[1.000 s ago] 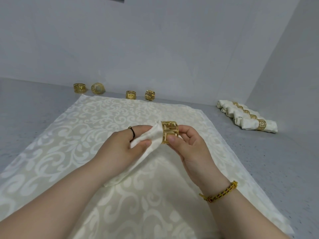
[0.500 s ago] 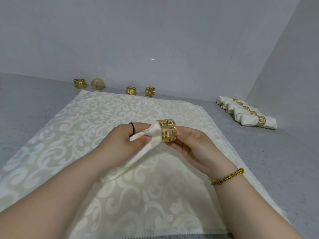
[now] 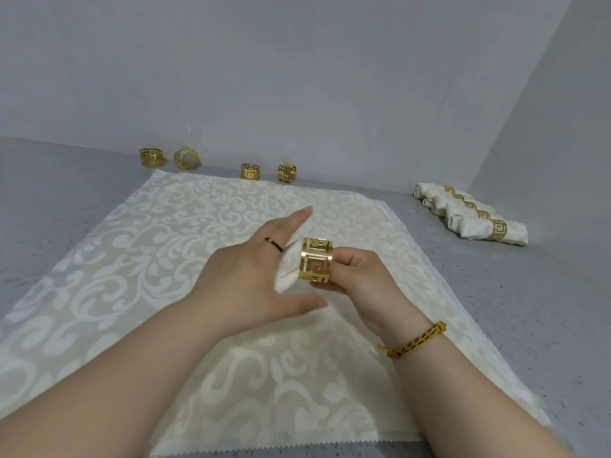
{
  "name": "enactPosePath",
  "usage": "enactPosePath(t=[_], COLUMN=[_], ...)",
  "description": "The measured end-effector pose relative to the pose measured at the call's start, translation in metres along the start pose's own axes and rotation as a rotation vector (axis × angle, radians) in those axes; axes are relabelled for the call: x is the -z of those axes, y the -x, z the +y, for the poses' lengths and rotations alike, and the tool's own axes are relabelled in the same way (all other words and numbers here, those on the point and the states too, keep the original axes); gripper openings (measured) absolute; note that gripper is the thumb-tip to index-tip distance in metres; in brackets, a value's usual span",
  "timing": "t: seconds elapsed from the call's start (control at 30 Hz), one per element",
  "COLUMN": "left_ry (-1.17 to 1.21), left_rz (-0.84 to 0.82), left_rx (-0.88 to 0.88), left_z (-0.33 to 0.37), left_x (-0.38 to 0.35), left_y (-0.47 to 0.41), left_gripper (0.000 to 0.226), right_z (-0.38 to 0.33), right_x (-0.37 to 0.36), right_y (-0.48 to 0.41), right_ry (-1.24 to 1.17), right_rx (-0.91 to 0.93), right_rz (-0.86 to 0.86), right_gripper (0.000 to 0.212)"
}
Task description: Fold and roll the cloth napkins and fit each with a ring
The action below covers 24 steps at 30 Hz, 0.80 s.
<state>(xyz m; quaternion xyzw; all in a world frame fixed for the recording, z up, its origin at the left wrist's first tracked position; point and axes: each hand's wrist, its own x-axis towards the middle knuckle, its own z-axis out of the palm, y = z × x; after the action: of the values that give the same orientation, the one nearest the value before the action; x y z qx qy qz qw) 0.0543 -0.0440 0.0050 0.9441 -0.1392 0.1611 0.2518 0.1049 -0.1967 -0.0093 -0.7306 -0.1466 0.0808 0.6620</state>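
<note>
Since the patterned cloth spread flat on the grey table is the largest thing here, everything else is placed from it. Off its far right corner, four finished napkins lie side by side, each already ringed. Above the cloth's middle, both hands work in the air. The left hand is spread, its fingers straight and gripping nothing, with the palm turned toward the roll's end. Whether it touches that end cannot be told. The right hand has its fingers curled around the gold ring. The rolled napkin passes through the ring, its long axis running roughly across the cloth from the right hand toward the left palm. Only a short, pale, tightly wound stub shows to the left of the ring, and the rest is hidden behind the right hand. The ring probably needs to slide along that axis toward the roll's middle, and the left hand, being nearer the free end, is placed to steady it. Four spare rings stand just past the cloth's far edge.
</note>
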Motion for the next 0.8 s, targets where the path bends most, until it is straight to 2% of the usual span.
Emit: enactPosePath(t=[0.03,0.1,0.2,0.3,0.6,0.8], left_ry=[-0.049,-0.114,-0.094,-0.056,-0.082,-0.036], left_rz=[-0.001,0.027,0.057,0.067,0.143,0.173], left_rx=[-0.033,-0.041,0.005,0.030,0.113,0.146], left_z=[0.004,0.006,0.002,-0.001,-0.001,0.000], left_x=[-0.002,-0.007,-0.012,-0.009,-0.002,0.000], left_y=[-0.001,-0.002,-0.005,-0.006,-0.008,-0.006], left_gripper=[0.093,0.079,0.061,0.055,0.053,0.045], right_z=[0.000,0.002,0.002,-0.002,-0.005,-0.009], right_x=[-0.002,-0.005,-0.007,-0.007,-0.012,-0.013], right_y=[0.001,0.003,0.003,0.005,0.009,0.010], right_ry=[0.037,0.109,0.157,0.048,-0.246,-0.344], right_rx=[0.004,0.013,0.052,0.068,0.020,0.031], right_rz=[-0.004,-0.008,-0.032,-0.074,-0.043,-0.001], right_gripper=[0.013,0.023,0.033,0.016,0.018,0.018])
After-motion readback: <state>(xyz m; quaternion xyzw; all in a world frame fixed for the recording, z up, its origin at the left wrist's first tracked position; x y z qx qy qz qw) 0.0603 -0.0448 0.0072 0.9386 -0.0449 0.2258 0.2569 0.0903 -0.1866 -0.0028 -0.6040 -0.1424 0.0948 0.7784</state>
